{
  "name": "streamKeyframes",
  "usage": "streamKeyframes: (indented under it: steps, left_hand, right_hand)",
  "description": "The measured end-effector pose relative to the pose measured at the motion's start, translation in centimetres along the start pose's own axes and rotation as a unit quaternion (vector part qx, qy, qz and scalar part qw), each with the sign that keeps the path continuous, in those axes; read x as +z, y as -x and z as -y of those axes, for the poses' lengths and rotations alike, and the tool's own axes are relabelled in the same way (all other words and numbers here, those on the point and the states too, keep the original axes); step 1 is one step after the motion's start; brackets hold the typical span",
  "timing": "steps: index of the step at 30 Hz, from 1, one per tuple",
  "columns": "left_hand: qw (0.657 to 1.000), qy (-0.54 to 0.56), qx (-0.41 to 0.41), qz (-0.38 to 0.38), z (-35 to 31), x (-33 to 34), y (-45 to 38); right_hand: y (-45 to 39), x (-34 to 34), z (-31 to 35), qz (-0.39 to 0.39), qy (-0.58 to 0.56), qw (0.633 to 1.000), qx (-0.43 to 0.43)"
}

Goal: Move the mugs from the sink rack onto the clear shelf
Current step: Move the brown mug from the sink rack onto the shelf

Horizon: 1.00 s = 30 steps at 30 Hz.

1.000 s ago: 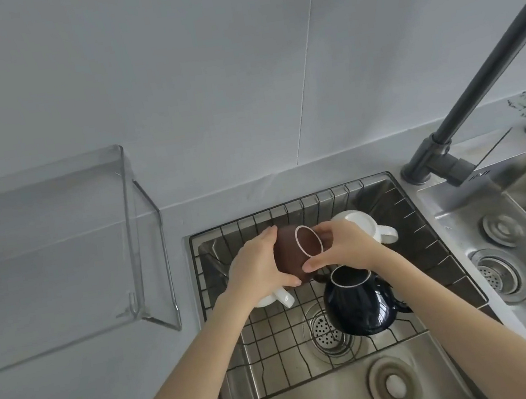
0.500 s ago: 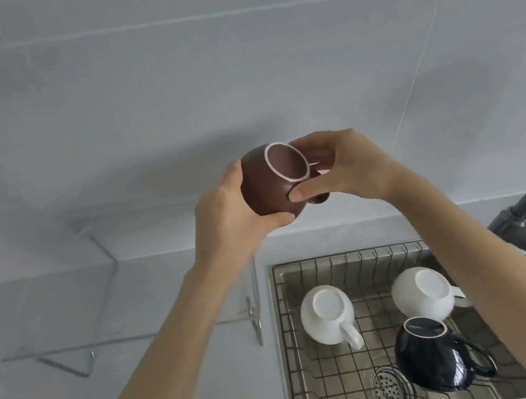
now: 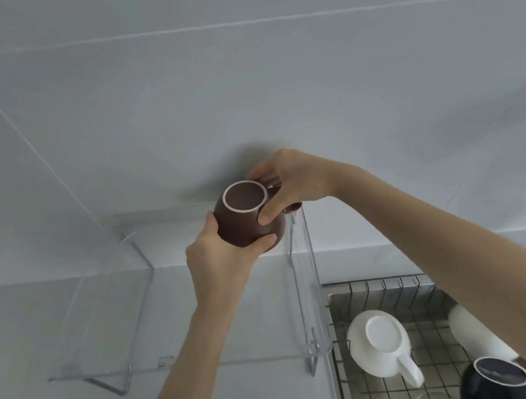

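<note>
The brown mug [image 3: 247, 222] is being held up in the air by both hands, above the right end of the clear shelf [image 3: 183, 313], close to the grey wall [image 3: 237, 83]. It is being cradled from below and from the left by the left hand [image 3: 219, 260], whose fingers [image 3: 263, 243] are being wrapped under its rounded body. On the right it is being gripped by the right hand [image 3: 293, 184], with the thumb pressed against the side just under the pale rim and the other fingers curled round the far side by the handle. The mug is being tilted so that its open mouth is turned towards the camera. Whether it is touching the shelf's right wall cannot be told.

Down at the near right, the sink rack [image 3: 387, 286] is being shown with three mugs left in it: a white mug [image 3: 379, 346] lying base-up with its handle pointing near, a second white mug [image 3: 476, 334] partly hidden by the right forearm, and a dark blue mug [image 3: 500, 382] at the near edge, its mouth turned upward. The worktop [image 3: 24, 371] is being seen through the clear shelf.
</note>
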State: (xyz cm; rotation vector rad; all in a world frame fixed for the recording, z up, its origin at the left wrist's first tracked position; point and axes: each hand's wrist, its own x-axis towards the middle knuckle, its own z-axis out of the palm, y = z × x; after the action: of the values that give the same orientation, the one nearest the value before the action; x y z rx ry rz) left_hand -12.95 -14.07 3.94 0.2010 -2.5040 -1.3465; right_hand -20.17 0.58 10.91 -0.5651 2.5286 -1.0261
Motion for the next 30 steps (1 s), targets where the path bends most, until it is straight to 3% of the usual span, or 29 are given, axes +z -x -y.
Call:
streamKeyframes:
  steps: [30]
  left_hand:
    - [1.000,0.009,-0.028,0.002,0.8,1.6,1.8]
  right_hand:
    - [0.3,1.6,-1.4,0.017,0.009,1.000,0.001]
